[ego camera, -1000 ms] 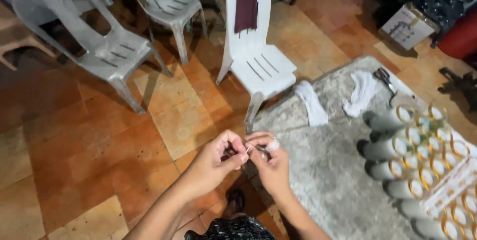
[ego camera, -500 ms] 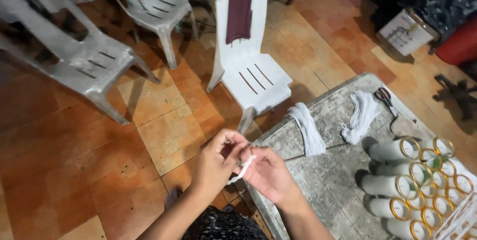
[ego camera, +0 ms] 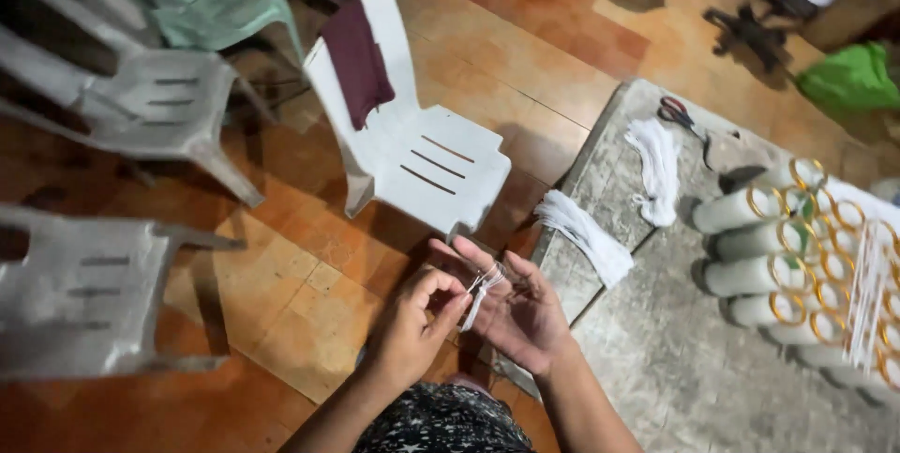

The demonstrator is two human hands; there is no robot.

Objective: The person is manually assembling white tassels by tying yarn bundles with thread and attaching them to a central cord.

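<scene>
**Thread wound round the open right hand**

From a second ago — both hands were pinched together on a small white bit; now my right hand (ego camera: pixel 516 317) lies palm-up, fingers apart, white thread (ego camera: pixel 483 289) looped about them. Left hand (ego camera: pixel 412 326) pinches the loose end, just beside. Winding looks under way, I judge. Cut thread bundles (ego camera: pixel 586 237) lie near on the grey table (ego camera: pixel 675 359) — spools (ego camera: pixel 750 242) beyond.

White thread (ego camera: pixel 480 286) runs between the hands at lower centre. The tabletop (ego camera: pixel 675 359) on the right is mottled grey, carrying white thread bundles (ego camera: pixel 585 234) and pale rolls with gold-yellow rims (ego camera: pixel 761 239). The chair (ego camera: pixel 422 158) at centre is white with a maroon cloth (ego camera: pixel 358 59) over its back. The floor (ego camera: pixel 281 294) is orange-brown tile. A green bag (ego camera: pixel 848 78) sits at upper right.
</scene>
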